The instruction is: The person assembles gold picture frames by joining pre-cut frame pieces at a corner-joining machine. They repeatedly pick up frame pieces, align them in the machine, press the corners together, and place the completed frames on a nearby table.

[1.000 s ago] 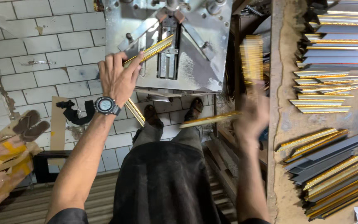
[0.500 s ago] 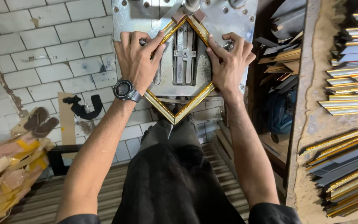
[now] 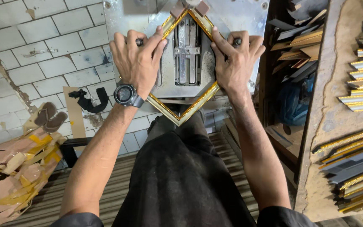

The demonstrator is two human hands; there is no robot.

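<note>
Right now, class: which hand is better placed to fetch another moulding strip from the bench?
Probably the right hand: the moulding strips lie on its side, while the left hand presses the gold frame farther away.

- Single head-worn view, looking steeply down past black-trousered lap (image 3: 181, 176) onto flat grey metal machine plate (image 3: 240, 17) at far centre.
- Close enough for both forearms to fill the middle.
- Takes in white tiled floor (image 3: 43, 46) at left, worn wooden shelf edge (image 3: 316, 138) at right.
- No second view to overlap.
</note>
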